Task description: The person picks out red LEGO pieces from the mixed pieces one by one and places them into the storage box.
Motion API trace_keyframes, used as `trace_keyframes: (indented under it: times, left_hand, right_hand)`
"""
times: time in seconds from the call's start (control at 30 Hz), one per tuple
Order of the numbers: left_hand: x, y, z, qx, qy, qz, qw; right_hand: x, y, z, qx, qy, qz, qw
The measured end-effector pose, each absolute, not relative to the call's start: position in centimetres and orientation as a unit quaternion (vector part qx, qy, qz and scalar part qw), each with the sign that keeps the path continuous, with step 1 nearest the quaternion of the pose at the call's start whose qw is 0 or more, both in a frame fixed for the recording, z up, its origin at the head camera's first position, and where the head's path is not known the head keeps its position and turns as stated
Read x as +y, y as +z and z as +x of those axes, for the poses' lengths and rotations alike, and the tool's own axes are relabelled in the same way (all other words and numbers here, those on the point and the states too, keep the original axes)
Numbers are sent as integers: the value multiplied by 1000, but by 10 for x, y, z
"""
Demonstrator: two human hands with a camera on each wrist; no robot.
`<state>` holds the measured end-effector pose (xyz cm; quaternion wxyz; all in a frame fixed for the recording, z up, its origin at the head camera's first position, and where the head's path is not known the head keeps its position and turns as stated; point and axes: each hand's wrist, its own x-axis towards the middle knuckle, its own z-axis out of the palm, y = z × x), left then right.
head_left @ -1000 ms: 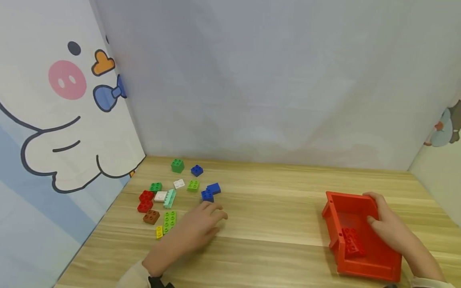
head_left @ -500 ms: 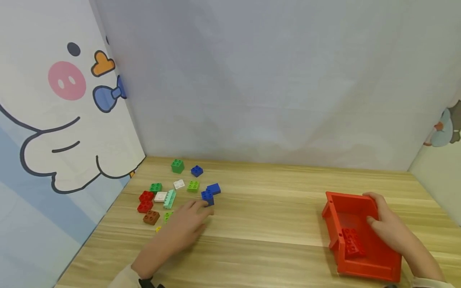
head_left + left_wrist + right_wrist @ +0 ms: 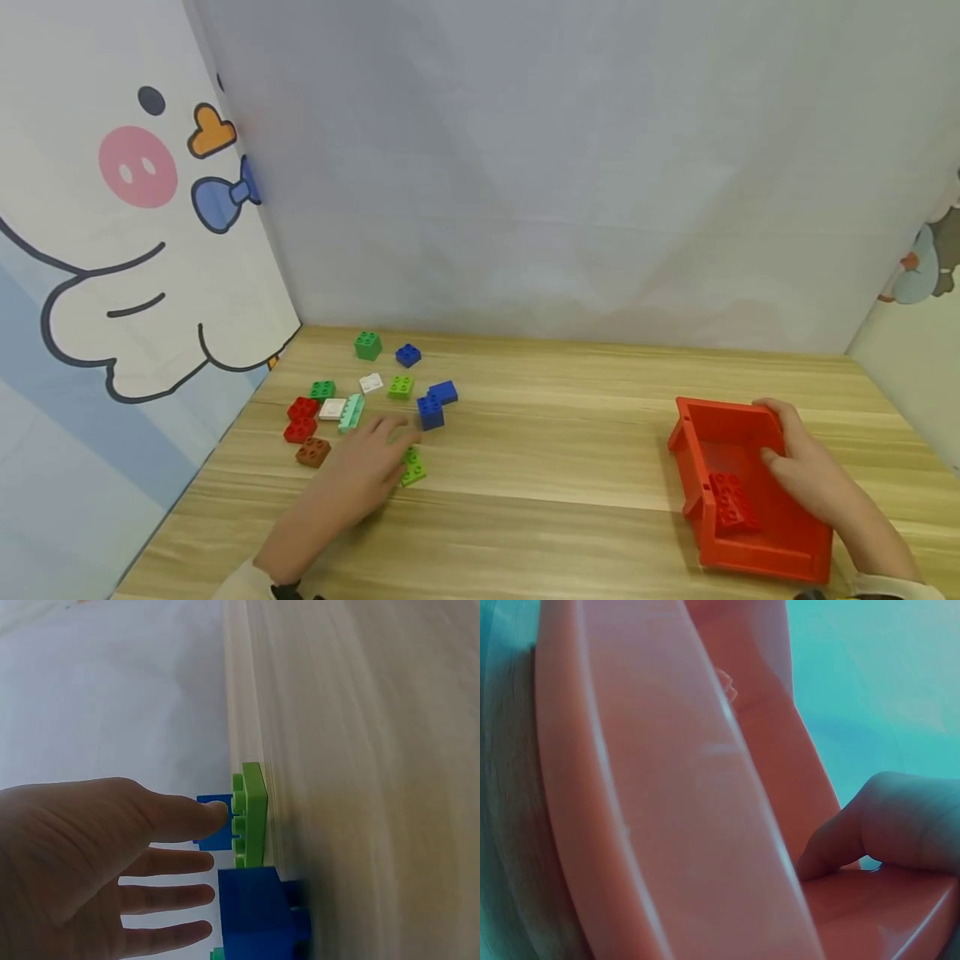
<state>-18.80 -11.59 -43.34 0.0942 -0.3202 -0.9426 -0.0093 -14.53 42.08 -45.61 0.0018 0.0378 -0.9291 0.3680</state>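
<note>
My left hand point(image 3: 363, 471) is over the left side of the table, its fingertips beside a lime green building brick point(image 3: 412, 468). In the left wrist view the fingers are straight and apart, the thumb tip close to that brick's studs point(image 3: 238, 825); I cannot tell if it touches. A blue brick point(image 3: 255, 911) is near the fingers there. My right hand point(image 3: 813, 475) grips the right wall of a red bin point(image 3: 772, 562), thumb inside. Red bricks point(image 3: 733, 502) lie in the bin. The right wrist view shows the bin's wall point(image 3: 675, 787) up close.
Left of centre lie loose bricks: blue point(image 3: 431, 412), small lime green point(image 3: 401, 387), white point(image 3: 332, 409), mint point(image 3: 351, 413), red point(image 3: 301, 429), brown point(image 3: 312, 452) and green point(image 3: 367, 345). A pale curtain point(image 3: 562, 183) stands behind the wooden table point(image 3: 570, 467).
My left hand has moved left and slightly down. The long lime green brick has shifted right and turned; the yellow brick is now hidden by the hand. My right hand and the bin stay put.
</note>
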Motion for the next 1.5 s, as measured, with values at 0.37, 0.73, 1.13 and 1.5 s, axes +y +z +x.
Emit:
trace_keyframes:
  times: [0.37,0.73,1.13,1.5]
  left_hand:
    - [-135,-439,-190,-956,14,-271,110]
    - [-151,-442,-192,-971,18,-200,132]
    - [-162,-442,-195,-980,-38,-103,168]
    - [-177,-436,-198,-988,-68,-18,140]
  right_hand:
    - [421,-456,-144,-931,362,38,16]
    - [420,-455,-143,-930,365,39,17]
    - [419,-454,-143,-926,376,32,9]
    - [420,-455,-143,-926,375,36,13]
